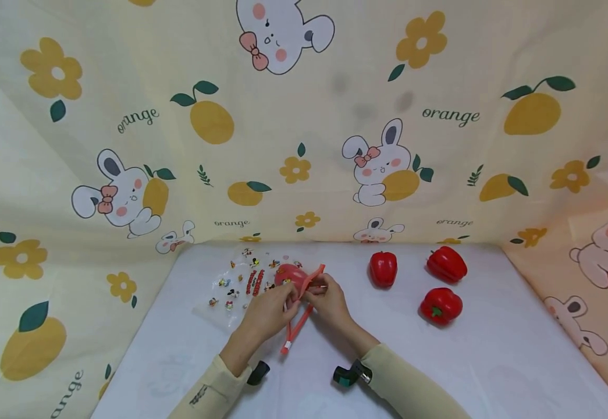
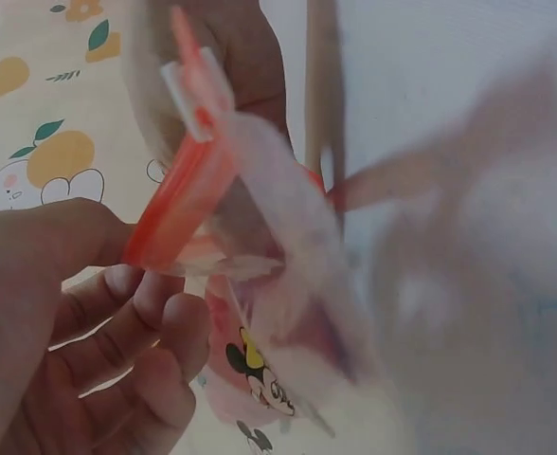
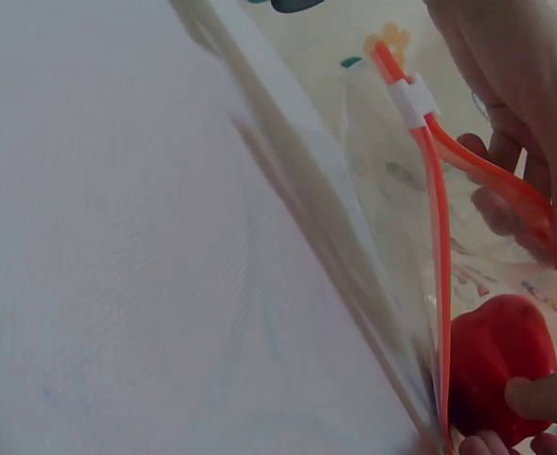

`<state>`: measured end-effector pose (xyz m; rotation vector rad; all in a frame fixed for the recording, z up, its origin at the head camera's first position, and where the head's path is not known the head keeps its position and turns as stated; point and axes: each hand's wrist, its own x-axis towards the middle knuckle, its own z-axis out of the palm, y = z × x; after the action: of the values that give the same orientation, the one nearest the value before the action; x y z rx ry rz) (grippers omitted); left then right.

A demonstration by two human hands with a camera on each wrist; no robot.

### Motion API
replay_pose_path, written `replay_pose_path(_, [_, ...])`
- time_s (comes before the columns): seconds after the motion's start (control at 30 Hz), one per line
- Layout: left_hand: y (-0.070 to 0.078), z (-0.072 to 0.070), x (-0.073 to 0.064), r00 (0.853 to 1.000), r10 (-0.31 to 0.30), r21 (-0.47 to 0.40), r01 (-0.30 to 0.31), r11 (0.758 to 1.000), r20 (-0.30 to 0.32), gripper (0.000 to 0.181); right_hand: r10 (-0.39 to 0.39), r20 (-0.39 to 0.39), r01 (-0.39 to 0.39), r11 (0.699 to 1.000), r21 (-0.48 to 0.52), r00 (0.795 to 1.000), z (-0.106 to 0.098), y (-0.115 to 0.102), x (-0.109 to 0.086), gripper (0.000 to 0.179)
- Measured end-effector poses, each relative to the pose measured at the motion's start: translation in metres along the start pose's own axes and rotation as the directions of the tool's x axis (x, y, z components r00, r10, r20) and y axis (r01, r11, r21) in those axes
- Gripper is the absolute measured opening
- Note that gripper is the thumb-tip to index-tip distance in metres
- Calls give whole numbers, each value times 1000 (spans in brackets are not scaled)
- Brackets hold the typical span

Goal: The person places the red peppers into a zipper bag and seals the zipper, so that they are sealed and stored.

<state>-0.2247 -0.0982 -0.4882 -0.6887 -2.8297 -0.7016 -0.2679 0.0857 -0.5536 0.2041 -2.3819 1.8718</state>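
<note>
A clear zip bag (image 1: 238, 291) with cartoon prints and an orange zip strip (image 1: 301, 323) lies between the hands, its mouth parted. A white slider (image 3: 413, 102) sits at the strip's near end. One side of the strip is pinched by my left hand (image 1: 269, 311), thumb against fingers. My right hand (image 1: 330, 301) grips the other side, its fingers partly hidden. Through the film shows a red bell pepper (image 1: 289, 273) inside the bag; in the right wrist view my right thumb overlaps this pepper (image 3: 494, 355), though whether it touches is unclear.
Three more red bell peppers stand or lie on the white table (image 1: 387, 361) to the right: one nearer the bag (image 1: 383, 269), one at the back (image 1: 446, 264), one in front (image 1: 441, 306). A patterned cloth (image 1: 304, 128) hangs behind and at both sides.
</note>
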Motion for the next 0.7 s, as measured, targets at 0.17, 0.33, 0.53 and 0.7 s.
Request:
replay_pose_path(0.17, [-2,1,0,1000,-6,-17,6,1000,12,17,9,-4,-9,1000,-15,1000,-3,-2,0,35])
replay_pose_path(0.33, [-4,3,1,1000,-4,-58,6,998,24,15,-18,-1,18,1000,-21,1000,-10,-5,-2,28])
replay_pose_path(0.53, [-6,6,3,999,-24,-106,28,994,44,14,-36,3,36,998,-52,999,-27,-9,-8,26])
replay_pose_path(0.7, [-7,6,3,997,-46,-137,55,989,65,13,-44,-11,43,993,-107,999,-44,-9,-15,30])
